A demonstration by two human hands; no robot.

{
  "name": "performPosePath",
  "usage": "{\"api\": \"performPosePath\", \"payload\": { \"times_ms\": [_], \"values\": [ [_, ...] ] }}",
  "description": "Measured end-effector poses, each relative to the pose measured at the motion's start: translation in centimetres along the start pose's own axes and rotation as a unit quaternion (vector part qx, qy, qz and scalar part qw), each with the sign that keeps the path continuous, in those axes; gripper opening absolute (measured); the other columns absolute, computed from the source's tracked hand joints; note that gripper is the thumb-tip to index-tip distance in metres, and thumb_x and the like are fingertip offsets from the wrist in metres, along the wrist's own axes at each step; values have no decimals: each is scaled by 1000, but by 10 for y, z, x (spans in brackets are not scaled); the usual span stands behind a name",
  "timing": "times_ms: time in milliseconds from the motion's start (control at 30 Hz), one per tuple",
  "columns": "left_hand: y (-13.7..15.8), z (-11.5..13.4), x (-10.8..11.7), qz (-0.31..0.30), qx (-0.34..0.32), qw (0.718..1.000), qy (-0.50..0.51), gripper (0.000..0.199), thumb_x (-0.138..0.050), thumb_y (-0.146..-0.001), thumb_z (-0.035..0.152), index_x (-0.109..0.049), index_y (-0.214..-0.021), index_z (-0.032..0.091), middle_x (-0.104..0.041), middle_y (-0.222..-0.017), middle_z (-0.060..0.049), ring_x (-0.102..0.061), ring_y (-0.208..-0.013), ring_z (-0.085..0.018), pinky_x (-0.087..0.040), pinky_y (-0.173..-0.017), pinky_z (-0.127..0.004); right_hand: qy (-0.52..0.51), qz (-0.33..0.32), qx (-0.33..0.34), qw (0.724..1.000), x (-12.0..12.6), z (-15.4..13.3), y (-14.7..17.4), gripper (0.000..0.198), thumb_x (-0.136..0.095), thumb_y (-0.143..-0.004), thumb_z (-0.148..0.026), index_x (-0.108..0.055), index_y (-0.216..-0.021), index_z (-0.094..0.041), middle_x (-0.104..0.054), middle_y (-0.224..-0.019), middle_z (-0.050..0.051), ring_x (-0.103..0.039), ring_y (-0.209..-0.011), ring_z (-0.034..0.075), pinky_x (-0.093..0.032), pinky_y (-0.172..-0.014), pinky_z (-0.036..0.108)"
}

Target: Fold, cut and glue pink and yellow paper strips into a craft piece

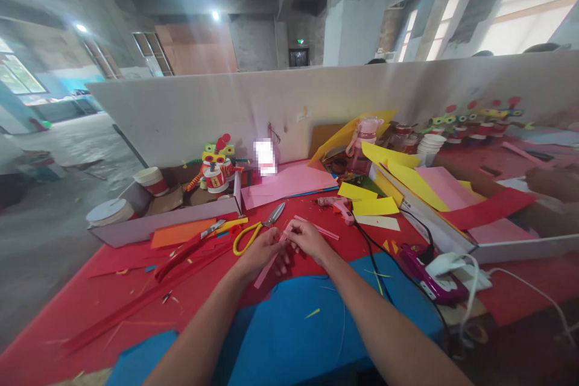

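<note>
Both hands meet over the red tabletop, close to its blue covering. A narrow pink paper strip [266, 272] runs through my left hand [266, 249], whose fingers are closed around it. My right hand [304, 236] pinches the upper end of that strip, close against the left fingertips. More pink strips [323, 229] lie just beyond the right hand. Scissors with yellow handles [246, 240] rest immediately left of the hands, blades pointing away. A pink glue gun [341, 208] lies on the table past the right hand, its black cord trailing toward me.
At left, a box [167, 226] holds paper cups and a paper-cup figure [216, 172]. A utility knife [212, 229] lies before it. Yellow sheets [375, 205] and a large box of coloured paper [520, 247] are at right, near a purple power strip [429, 274]. A white partition [203, 105] stands behind.
</note>
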State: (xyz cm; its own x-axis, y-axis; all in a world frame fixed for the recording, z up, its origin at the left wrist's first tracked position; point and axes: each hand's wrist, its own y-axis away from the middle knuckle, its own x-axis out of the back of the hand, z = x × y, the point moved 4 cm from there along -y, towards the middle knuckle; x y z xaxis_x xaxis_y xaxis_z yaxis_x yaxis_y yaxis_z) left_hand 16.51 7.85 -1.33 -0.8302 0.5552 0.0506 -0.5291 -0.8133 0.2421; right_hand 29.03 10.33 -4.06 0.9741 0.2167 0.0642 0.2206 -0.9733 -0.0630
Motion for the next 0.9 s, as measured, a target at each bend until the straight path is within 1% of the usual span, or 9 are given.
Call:
{"api": "performPosePath", "payload": {
  "times_ms": [100,233,333,467,633,733,800,867,900],
  "values": [
    [0,3,5,-5,-10,1000,9,38,-62,-78,54,-46,-82,20,-63,-54,1,-53,-34,-11,-35,-31,-18,75,31,21,997,17,-2,-3,32,-47,-88,-42,-52,-65,-21,-53,-52,-4,-47,-45,10,-35,-45,21],
    [0,9,20,66,-45,995,65,37,-60,-79,54,-48,-80,19,-63,-54,1,-52,-35,-10,-38,-34,-18,231,228,45,945,60,-1,-8,28,-41,-92,-31,-58,-72,-20,-64,-68,2,-59,-67,16,-41,-61,24],
    [-3,6,26,100,-44,991,80,38,-59,-79,55,-51,-79,18,-63,-54,0,-52,-36,-10,-39,-35,-19,355,221,27,908,69,8,-12,13,-55,-86,-25,-62,-77,-20,-68,-79,5,-61,-78,18,-41,-68,25],
    [-6,-2,23,85,-31,992,83,37,-65,-75,51,-52,-80,17,-63,-56,0,-54,-38,-11,-40,-37,-19,459,165,57,871,59,17,-12,3,-65,-81,-20,-65,-84,-20,-67,-88,6,-59,-86,18,-41,-75,26],
    [-6,-1,14,34,-34,997,62,35,-66,-74,49,-51,-82,19,-65,-62,-1,-55,-41,-10,-38,-39,-20,486,162,64,856,56,20,-10,7,-59,-86,-17,-66,-84,-20,-66,-87,6,-60,-83,17,-40,-72,25],
    [-3,7,28,104,-45,992,-49,27,-55,-82,45,-55,-83,18,-64,-61,-1,-47,-37,-9,-31,-39,-20,500,164,52,849,59,18,-10,6,-60,-86,-20,-66,-86,-19,-66,-86,6,-61,-81,18,-39,-69,26],
    [4,17,54,245,-51,947,-202,25,-47,-87,39,-58,-82,18,-63,-58,-2,-49,-41,-12,-32,-43,-22,515,162,36,841,60,16,-9,7,-60,-87,-21,-66,-86,-18,-67,-86,8,-61,-80,19,-38,-68,27],
    [16,26,81,383,-32,835,-393,21,-47,-87,30,-64,-82,18,-68,-72,-9,-63,-64,-20,-40,-56,-26,531,158,21,832,60,12,-8,9,-58,-87,-17,-67,-86,-17,-67,-88,10,-63,-82,20,-38,-67,28],
    [21,27,94,418,4,780,-466,22,-46,-88,29,-65,-87,19,-70,-80,-11,-66,-74,-25,-42,-61,-30,538,157,15,828,59,11,-7,12,-56,-88,-15,-67,-86,-17,-68,-90,12,-63,-82,21,-38,-67,28]
  ]
}}
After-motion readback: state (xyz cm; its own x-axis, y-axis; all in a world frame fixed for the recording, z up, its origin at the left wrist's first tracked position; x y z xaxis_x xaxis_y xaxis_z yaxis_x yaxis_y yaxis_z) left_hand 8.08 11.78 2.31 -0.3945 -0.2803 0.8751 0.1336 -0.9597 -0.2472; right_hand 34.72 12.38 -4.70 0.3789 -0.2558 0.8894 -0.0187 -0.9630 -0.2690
